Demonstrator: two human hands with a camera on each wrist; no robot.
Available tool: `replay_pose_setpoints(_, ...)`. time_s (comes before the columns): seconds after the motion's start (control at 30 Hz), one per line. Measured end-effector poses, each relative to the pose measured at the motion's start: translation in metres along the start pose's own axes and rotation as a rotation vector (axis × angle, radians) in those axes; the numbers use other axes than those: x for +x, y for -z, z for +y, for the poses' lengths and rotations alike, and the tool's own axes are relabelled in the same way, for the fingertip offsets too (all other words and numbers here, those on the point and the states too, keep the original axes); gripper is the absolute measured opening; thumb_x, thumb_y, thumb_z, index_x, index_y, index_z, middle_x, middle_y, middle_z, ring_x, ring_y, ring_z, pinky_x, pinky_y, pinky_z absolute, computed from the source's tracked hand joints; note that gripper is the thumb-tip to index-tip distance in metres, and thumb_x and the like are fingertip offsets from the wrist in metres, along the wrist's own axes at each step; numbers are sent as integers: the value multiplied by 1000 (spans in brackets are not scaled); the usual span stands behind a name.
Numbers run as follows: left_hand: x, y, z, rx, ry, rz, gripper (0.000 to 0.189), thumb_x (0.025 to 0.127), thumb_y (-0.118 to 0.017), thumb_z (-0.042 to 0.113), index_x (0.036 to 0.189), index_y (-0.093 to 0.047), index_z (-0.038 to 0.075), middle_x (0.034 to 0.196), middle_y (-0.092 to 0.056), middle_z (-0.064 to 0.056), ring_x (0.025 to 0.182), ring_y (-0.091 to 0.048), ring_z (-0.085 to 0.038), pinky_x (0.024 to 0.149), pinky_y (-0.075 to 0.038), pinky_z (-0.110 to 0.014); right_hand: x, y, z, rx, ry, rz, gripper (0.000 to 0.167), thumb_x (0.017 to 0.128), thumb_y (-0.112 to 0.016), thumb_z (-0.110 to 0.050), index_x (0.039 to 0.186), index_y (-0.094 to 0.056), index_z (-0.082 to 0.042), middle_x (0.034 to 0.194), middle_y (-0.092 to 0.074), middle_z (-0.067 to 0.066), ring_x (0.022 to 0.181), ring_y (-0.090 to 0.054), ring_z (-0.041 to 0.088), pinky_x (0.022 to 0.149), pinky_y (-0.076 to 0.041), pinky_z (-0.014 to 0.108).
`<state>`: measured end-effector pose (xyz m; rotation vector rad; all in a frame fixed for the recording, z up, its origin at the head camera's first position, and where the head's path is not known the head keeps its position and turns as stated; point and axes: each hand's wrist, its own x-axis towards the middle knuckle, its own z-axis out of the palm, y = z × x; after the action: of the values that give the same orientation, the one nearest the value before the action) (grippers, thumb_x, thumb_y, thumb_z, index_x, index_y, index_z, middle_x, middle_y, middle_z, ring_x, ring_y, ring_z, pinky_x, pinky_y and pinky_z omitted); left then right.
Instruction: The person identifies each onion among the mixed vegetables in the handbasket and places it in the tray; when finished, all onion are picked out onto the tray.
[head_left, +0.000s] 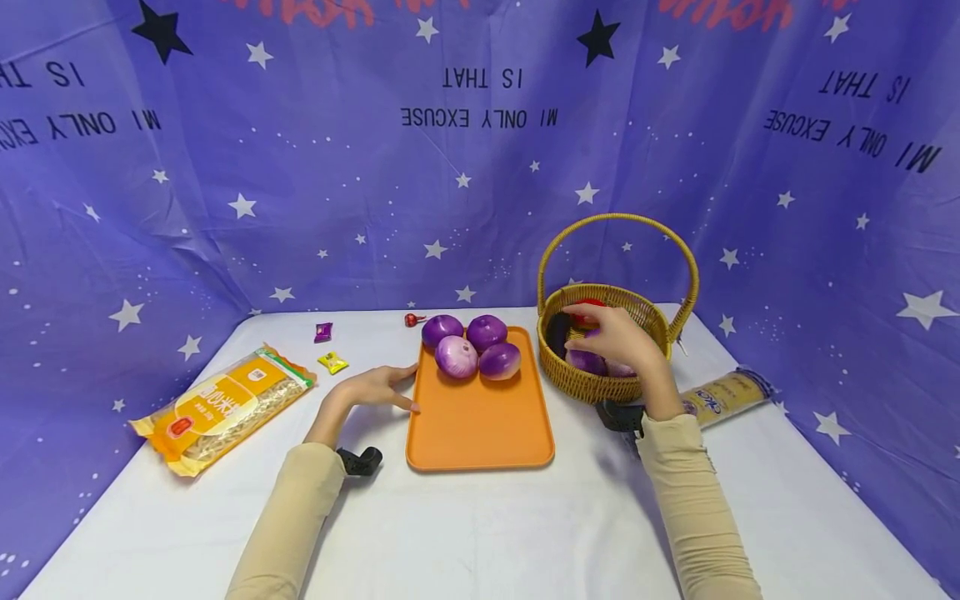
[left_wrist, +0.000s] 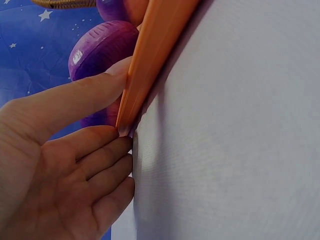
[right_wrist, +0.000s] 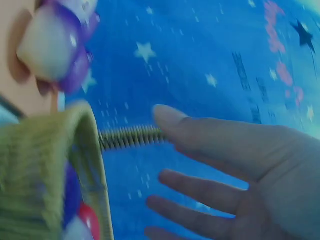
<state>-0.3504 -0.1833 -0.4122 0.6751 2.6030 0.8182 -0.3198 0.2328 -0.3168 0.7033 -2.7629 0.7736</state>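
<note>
An orange tray [head_left: 480, 433] lies on the table with several purple onions [head_left: 457, 357] at its far end. My left hand [head_left: 377, 387] rests against the tray's left edge. In the left wrist view its thumb [left_wrist: 118, 70] touches the rim and the other fingers extend along the edge. My right hand [head_left: 617, 337] is over a wicker basket [head_left: 581, 387], fingers apart. The right wrist view shows nothing between its fingers. Inside the basket are purple onions [head_left: 585, 360], a red item [head_left: 588, 313] and a dark item [head_left: 557, 335], partly hidden by the hand.
A yellow bag of noodles [head_left: 225, 408] lies at the left. Two small wrapped candies, purple [head_left: 323, 332] and yellow [head_left: 333, 362], are near it. A red candy [head_left: 413, 320] sits behind the tray. Another long pack [head_left: 726, 398] lies right of the basket, whose tall handle [head_left: 617, 217] arches upward.
</note>
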Motion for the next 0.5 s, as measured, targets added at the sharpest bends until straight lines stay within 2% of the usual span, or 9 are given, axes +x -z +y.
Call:
replay_pose_setpoints(0.23, -2, 1, 0, -1, 7, 5, 90, 81, -76, 37, 149, -30, 1, 150, -33, -21, 139, -27, -41, 113, -20, -55, -20, 26, 22, -5, -132, -71, 56, 84, -74, -15, 134, -53, 2, 131, -55, 26, 119, -50, 45, 99, -41, 57)
replay_pose_setpoints(0.5, -2, 1, 0, -8, -8, 3, 90, 81, -76, 36, 149, -29, -1, 150, -33, -22, 138, -27, -42, 113, -20, -55, -34, 39, 40, -10, -184, -172, 51, 85, -74, -16, 127, -57, 8, 128, -56, 30, 116, -52, 48, 96, -43, 58)
